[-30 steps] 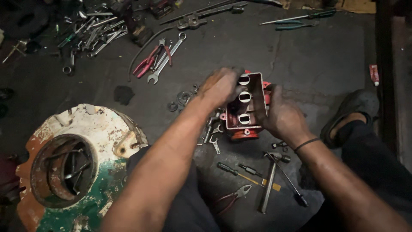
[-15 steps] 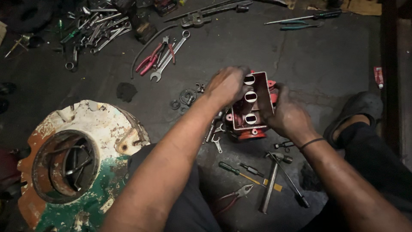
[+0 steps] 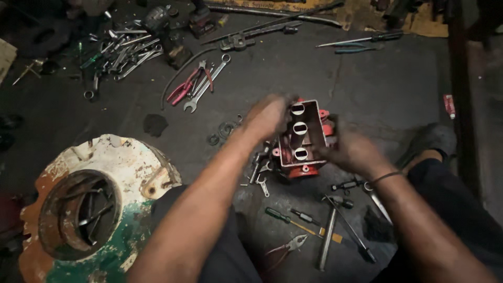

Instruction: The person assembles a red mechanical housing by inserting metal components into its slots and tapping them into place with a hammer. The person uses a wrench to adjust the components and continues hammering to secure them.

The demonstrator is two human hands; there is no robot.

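Both hands grip a red metal housing (image 3: 304, 137) with three oval openings in its face, held just above the dark, oily floor (image 3: 367, 89) in front of the person's knees. The left hand (image 3: 270, 116) is closed over its left edge, fingers curled across the top and blurred; the right hand (image 3: 350, 151) clasps the right side, a thin band round the wrist. Just under the housing lie small bolts and wrenches (image 3: 259, 173). Nearer the body rest a green-handled screwdriver (image 3: 285, 219), a hammer (image 3: 329, 230) and pliers (image 3: 287, 247). To the left stands a big round casing (image 3: 112, 173), chipped white, green and rust, with a wide bore. Farther off, red-handled pliers and spanners (image 3: 196, 81) lie together
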